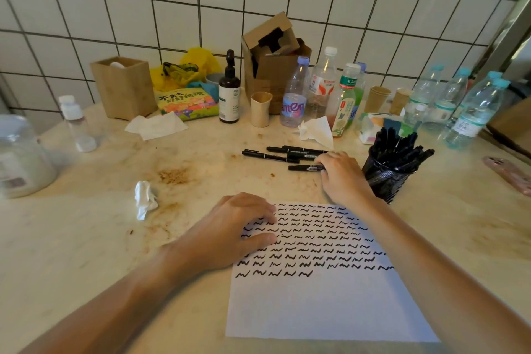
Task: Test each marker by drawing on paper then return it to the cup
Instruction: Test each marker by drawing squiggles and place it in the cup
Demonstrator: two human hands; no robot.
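We see a stained marble counter (86,238) running back to a tiled wall. Near its front edge lies the paper (321,304), its upper half filled with rows of black zigzag marks. Along the back edge stands a cardboard box (275,66), a wooden holder (123,89), and a row of bottles; on one clear bottle (294,95) we read only part of a word, "men", and on a green-labelled bottle (344,100) the print is too small for us to read. A yellow packet (186,103) carries Chinese characters.

Toward the right edge stands the black mesh cup (388,172), crammed with black markers. Three loose markers (284,154) lie behind the paper.

Our left hand (230,233) rests on the paper's upper left corner, fingers loosely bent, pressing it flat and holding nothing. Our right hand (342,175) reaches past the sheet, its fingertips curling onto a fourth marker (304,167) lying just beside the cup; that marker's label is illegible.
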